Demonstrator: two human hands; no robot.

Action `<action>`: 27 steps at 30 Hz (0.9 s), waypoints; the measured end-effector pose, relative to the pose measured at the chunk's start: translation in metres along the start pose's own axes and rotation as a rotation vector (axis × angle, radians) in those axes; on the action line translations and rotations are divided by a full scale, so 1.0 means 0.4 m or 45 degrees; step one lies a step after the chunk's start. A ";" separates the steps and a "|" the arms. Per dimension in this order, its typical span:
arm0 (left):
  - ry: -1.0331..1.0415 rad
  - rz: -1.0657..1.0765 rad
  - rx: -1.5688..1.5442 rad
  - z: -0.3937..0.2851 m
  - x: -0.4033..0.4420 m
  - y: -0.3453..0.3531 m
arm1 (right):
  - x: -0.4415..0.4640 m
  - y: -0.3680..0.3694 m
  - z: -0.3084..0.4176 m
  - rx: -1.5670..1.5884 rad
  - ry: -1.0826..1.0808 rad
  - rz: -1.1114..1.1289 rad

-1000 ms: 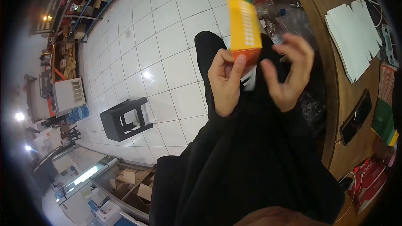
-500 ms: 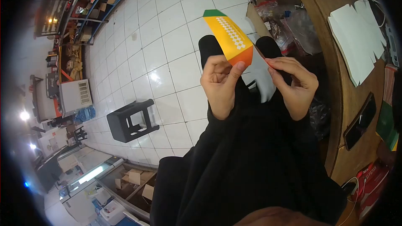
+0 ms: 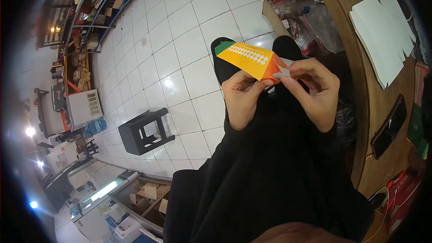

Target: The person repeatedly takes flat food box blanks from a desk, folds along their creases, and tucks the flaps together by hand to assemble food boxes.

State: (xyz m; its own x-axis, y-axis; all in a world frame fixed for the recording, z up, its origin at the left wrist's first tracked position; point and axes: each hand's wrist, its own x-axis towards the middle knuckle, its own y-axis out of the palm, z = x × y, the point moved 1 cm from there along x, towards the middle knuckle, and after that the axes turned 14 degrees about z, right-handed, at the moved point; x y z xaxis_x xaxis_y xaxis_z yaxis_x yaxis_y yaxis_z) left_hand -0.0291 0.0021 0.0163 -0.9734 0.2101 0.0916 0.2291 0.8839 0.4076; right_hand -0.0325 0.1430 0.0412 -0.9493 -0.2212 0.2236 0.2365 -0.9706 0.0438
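Observation:
A yellow, orange and green printed paper carton (image 3: 245,58) with a row of white diamonds is held above my knees. Its green end points up and to the left, and its orange end faces my right hand. My left hand (image 3: 243,99) grips the lower edge near the orange end, thumb in front. The thumb and fingers of my right hand (image 3: 312,91) pinch a whitish flap at the orange end. Part of the carton's underside is hidden by my fingers.
A black stool (image 3: 146,130) stands on the white tiled floor (image 3: 184,40). On the wooden desk (image 3: 355,22) at the right lie white paper sheets (image 3: 382,38) and a phone (image 3: 389,126). Plastic bags (image 3: 315,24) sit beside the desk. Shelves (image 3: 92,27) stand at the upper left.
The carton has tilted lower, its green end swinging down to the left. My right hand came in from the right, open at first, and now pinches the flap at the orange end.

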 end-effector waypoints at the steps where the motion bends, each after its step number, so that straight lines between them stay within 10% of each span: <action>1: 0.003 0.013 -0.044 0.003 0.000 -0.003 | -0.002 -0.002 0.001 0.001 0.002 -0.004; 27: 0.164 -0.197 -0.025 -0.008 -0.018 0.009 | 0.001 0.019 -0.060 -0.932 -0.287 0.429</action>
State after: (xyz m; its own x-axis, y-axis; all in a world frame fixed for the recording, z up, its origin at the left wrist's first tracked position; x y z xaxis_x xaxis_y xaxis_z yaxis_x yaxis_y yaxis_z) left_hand -0.0211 0.0024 0.0199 -0.9898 0.0164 0.1413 0.0781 0.8929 0.4434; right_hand -0.0360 0.1334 0.0183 -0.7692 -0.5617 0.3047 0.2318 -0.6896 -0.6861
